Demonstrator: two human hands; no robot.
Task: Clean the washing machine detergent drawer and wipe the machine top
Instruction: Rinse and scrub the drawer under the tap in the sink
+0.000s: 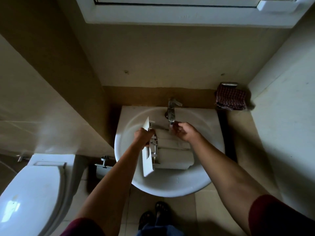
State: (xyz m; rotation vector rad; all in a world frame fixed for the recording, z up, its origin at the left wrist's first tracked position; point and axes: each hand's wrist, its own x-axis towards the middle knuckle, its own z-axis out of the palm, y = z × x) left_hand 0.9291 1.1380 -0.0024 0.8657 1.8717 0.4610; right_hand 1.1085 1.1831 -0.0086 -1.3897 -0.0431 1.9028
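Note:
A white detergent drawer (172, 155) lies in the white wash basin (206, 133), its flat front panel on the left and its body pointing right. My left hand (144, 136) grips the drawer just behind the front panel. My right hand (185, 132) is at the drawer's far end, right under the spout of the metal tap (171, 109), its fingers curled around something small and dark that I cannot make out. Whether water runs is unclear in the dim light.
A dark checked cloth (231, 99) hangs on a holder at the back right wall. A white toilet (32, 193) stands at the lower left. A window (170, 12) is above. My sandalled feet (153, 215) stand on the tiled floor below the basin.

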